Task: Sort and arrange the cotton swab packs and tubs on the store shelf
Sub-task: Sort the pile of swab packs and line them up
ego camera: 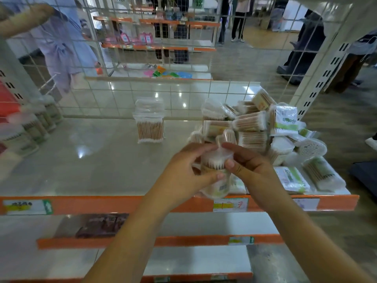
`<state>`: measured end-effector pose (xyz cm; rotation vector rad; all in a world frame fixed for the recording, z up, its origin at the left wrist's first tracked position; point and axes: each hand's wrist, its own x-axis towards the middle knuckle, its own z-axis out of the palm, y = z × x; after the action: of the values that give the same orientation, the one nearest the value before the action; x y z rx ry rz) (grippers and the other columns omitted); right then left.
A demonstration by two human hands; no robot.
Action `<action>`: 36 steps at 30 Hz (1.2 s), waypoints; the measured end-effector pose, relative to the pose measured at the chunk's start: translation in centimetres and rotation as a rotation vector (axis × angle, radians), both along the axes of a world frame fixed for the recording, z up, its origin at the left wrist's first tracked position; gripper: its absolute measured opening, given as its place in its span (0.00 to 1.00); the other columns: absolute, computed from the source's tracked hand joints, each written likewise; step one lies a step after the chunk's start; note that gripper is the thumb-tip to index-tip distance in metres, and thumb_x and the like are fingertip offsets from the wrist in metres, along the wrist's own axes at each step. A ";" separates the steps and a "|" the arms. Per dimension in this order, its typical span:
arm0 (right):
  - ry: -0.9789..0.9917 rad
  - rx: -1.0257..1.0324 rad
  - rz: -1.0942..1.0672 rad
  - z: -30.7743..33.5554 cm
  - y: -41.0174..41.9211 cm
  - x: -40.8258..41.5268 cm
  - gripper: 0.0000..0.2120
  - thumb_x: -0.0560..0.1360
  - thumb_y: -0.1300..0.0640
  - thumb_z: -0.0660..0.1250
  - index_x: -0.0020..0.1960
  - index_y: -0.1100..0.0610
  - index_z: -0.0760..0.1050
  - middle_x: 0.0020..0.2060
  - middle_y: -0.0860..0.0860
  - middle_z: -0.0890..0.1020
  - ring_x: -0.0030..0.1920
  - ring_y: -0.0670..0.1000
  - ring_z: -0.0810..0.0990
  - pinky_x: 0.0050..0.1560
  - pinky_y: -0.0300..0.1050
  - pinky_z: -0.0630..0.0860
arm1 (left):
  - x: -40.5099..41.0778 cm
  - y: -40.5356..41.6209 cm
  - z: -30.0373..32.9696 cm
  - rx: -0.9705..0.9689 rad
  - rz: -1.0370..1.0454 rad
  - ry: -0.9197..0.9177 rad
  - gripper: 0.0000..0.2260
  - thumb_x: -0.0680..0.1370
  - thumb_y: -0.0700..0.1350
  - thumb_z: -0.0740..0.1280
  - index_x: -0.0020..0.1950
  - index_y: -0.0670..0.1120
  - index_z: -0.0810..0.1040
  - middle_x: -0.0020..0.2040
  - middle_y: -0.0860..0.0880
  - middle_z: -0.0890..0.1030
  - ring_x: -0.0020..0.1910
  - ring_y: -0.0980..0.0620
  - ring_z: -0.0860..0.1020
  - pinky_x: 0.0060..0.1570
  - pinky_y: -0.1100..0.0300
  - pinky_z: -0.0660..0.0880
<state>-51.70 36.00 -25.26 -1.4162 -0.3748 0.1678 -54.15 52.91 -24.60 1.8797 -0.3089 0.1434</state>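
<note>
Tub (216, 170) of swabs sits between my two hands above the shelf's (102, 160) front edge; my left hand (183, 170) curls round its side with the thumb across the label, my right hand (246, 166) pinches its top. Just behind, a pile (255, 127) of swab packs crowds the shelf's right end, some leaning on the wire grid (122, 94) at the back and some lying by the orange lip (122, 203). One pack (150, 121) stands alone mid-shelf near the grid. A row of tubs (34, 123) lines the left end. Between row and pile I see bare shelf. The held tub is packed with white-tipped swabs
</note>
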 end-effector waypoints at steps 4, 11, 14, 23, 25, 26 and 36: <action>-0.046 -0.092 -0.003 1.4 2.4 0.0 0.18 0.67 0.57 0.69 0.57 0.53 0.75 0.42 0.45 0.85 0.47 0.41 0.82 0.45 0.33 0.75 | -0.3 2.6 0.9 0.051 0.085 -0.078 0.23 0.64 0.46 0.77 0.58 0.55 0.77 0.53 0.60 0.74 0.53 0.62 0.74 0.51 0.61 0.76; -0.276 -0.356 -0.052 2.2 8.4 0.9 0.20 0.71 0.65 0.71 0.53 0.42 0.74 0.46 0.43 0.81 0.46 0.40 0.79 0.49 0.32 0.75 | -0.7 10.2 1.6 0.123 0.171 -0.155 0.22 0.64 0.48 0.76 0.52 0.64 0.72 0.57 0.61 0.73 0.54 0.65 0.72 0.49 0.71 0.74; -0.318 -0.470 -0.034 2.2 11.7 0.9 0.19 0.72 0.61 0.70 0.54 0.39 0.72 0.48 0.38 0.80 0.49 0.39 0.78 0.52 0.31 0.74 | -1.3 14.3 1.6 0.140 0.214 -0.175 0.21 0.63 0.53 0.72 0.54 0.64 0.72 0.56 0.64 0.72 0.56 0.65 0.72 0.50 0.73 0.73; -0.553 -1.000 0.101 1.8 21.5 -0.1 0.22 0.77 0.49 0.61 0.71 0.43 0.62 0.58 0.34 0.68 0.63 0.38 0.66 0.62 0.32 0.62 | -2.9 28.4 -0.4 0.136 0.375 -0.147 0.21 0.63 0.54 0.70 0.54 0.65 0.71 0.55 0.67 0.71 0.55 0.62 0.73 0.50 0.67 0.75; -0.604 -1.094 0.149 2.0 23.6 -0.6 0.24 0.79 0.49 0.58 0.73 0.45 0.57 0.67 0.41 0.67 0.67 0.42 0.63 0.65 0.35 0.57 | -3.4 31.3 -1.0 0.083 0.406 -0.096 0.22 0.63 0.51 0.71 0.52 0.70 0.71 0.57 0.63 0.71 0.57 0.56 0.75 0.51 0.61 0.76; -0.641 -1.140 0.161 2.0 24.5 -0.6 0.24 0.79 0.49 0.57 0.74 0.46 0.56 0.69 0.42 0.65 0.68 0.43 0.61 0.64 0.34 0.56 | -3.7 32.7 -1.4 0.068 0.415 -0.080 0.22 0.63 0.52 0.71 0.51 0.72 0.71 0.58 0.62 0.72 0.57 0.55 0.75 0.52 0.60 0.76; -0.808 -1.329 0.111 0.8 31.8 -0.1 0.24 0.77 0.55 0.62 0.72 0.57 0.64 0.64 0.54 0.73 0.63 0.55 0.71 0.61 0.48 0.67 | -3.6 41.2 -4.8 0.111 0.496 -0.037 0.28 0.67 0.41 0.76 0.46 0.73 0.70 0.58 0.50 0.74 0.56 0.50 0.76 0.53 0.54 0.77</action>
<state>-51.81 67.83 -24.46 -2.7684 -1.1340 -0.1246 -57.72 94.07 -29.42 2.0350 0.1343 0.5045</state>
